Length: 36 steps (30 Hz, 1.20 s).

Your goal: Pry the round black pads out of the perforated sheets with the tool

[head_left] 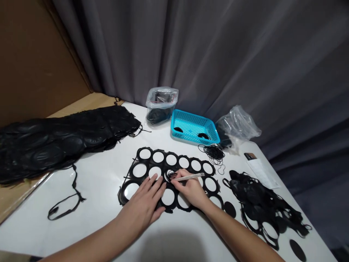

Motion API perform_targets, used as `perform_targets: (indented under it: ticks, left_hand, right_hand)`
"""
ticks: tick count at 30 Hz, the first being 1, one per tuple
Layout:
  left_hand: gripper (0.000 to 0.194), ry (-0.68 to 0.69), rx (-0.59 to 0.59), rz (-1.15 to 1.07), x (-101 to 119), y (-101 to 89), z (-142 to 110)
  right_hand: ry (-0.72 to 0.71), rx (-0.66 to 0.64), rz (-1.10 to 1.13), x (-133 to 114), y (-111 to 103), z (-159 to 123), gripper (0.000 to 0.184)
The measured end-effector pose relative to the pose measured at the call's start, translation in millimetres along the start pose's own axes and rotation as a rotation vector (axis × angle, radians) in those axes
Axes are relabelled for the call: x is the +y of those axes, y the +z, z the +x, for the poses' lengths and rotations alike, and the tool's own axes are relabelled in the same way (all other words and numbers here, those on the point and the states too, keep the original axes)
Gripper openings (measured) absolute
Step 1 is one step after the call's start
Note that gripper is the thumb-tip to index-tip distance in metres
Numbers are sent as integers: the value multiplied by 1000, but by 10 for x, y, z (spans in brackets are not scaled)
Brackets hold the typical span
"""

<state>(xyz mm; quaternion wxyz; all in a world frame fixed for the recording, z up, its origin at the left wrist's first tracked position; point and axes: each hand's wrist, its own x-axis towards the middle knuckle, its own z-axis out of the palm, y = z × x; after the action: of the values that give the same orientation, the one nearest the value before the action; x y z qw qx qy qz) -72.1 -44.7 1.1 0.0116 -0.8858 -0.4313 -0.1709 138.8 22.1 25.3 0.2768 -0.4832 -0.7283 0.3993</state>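
A black sheet (160,185) with rows of round holes lies flat on the white table, the tabletop showing through the holes. My left hand (148,194) rests on its left part, fingers stretched out and palm down. In my right hand (189,187) is a thin whitish stick-like tool (192,177), held like a pen. Its tip end is at a hole in the middle row, where several thin black rings (171,175) are bunched. Whether the fingers also grip these rings is hard to make out.
A blue basket (195,141) holds a few black pieces. Beside it are a clear bag of black pieces (160,109), another plastic bag (240,123) and black rings (215,154). Black sheets (60,136) are stacked left; black scraps (261,200) lie right.
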Motion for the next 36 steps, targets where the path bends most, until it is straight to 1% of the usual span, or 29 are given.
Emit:
perform_targets:
  ticks: [5, 9, 18, 20, 22, 24, 25, 26, 27, 28, 29, 31, 32, 33, 34, 36]
  left_hand:
    - [55, -58, -29, -22, 13, 27, -34]
    - [54, -59, -37, -17, 28, 36, -26]
    - [55, -51, -54, 7, 32, 10, -21]
    - [55, -51, -54, 18, 32, 30, -30]
    - [56, -48, -41, 19, 27, 48, -38]
    - [54, -50, -21, 4, 18, 55, -39]
    - [53, -49, -14, -6, 12, 53, -38]
    - [52, -47, -10, -14, 6, 50, -36]
    - [52, -44, -7, -18, 0, 46, -35]
    - [51, -39, -4, -16, -7, 44, -36]
    - [51, -34, -2, -11, -14, 43, -40]
    - [52, -29, 1, -9, -29, 43, -54]
    - [52, -28, 2, -16, -37, 36, -58]
    - [53, -26, 3, -30, -47, 21, -53]
    - [52, -29, 5, -52, -57, -7, -35]
    - [52, -58, 8, -132, -78, -113, 57]
  right_hand:
    - [-16, 8, 21, 29, -10, -12, 19]
    - [-50, 6, -13, 24, 1, -38, 17]
    - [-180, 38, -154, 5, 57, -105, 20]
    - [-273, 10, -240, 23, 80, -134, 16]
    - [-422, -42, -371, 44, 71, -103, 11]
    - [-526, -46, -509, 70, -13, 44, 12]
    - [-531, -3, -571, 87, -92, 162, 13]
    - [-499, 71, -620, 107, -196, 300, 14]
    - [-445, 176, -670, 129, -319, 445, 14]
    - [-353, 299, -704, 151, -451, 582, 15]
    - [-281, 383, -715, 170, -580, 695, 14]
    - [-183, 482, -675, 189, -787, 814, 15]
    - [-155, 486, -616, 184, -850, 811, 16]
    - [-130, 460, -536, 167, -883, 770, 18]
    - [-103, 400, -438, 137, -887, 699, 19]
    - [-22, 206, -212, 35, -835, 508, 21]
